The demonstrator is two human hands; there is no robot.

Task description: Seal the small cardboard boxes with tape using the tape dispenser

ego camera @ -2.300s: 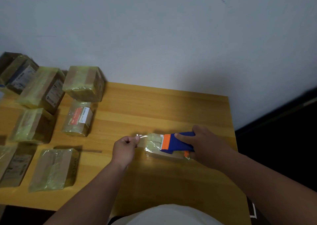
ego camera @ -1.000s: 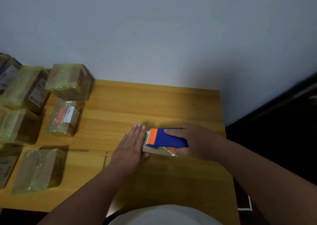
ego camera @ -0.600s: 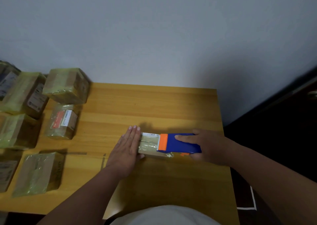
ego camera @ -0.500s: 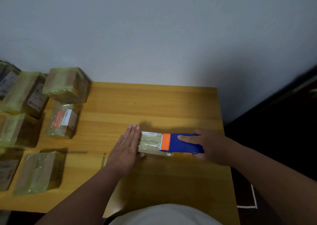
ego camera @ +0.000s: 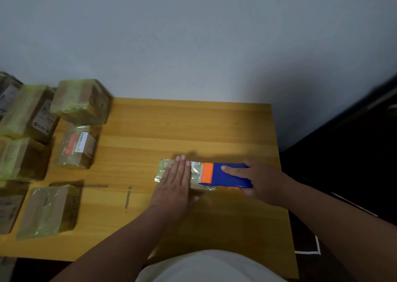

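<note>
From where I watch, the risk sits at the right end of the small box (ego camera: 194,175): if the right hand (ego camera: 261,182) pulls the blue and orange tape dispenser (ego camera: 225,175) on without the cutter biting cleanly, I judge the tape will stretch, wrinkle or lift off the top instead of parting. The box is light, too, so a hard tug could drag it rightward along the counter (ego camera: 193,127) unless the left hand (ego camera: 175,184) bears down. That left hand lies flat, its fingers (ego camera: 181,166) straight and pressing the left part of the box top, with the far left corner poking out beyond them. The right hand's fingers curl round the dispenser body, forefinger laid along its top, and the orange end rests on the box's right part (its roll is hidden). Wrapped boxes (ego camera: 79,103) sit well apart at the left.
</note>
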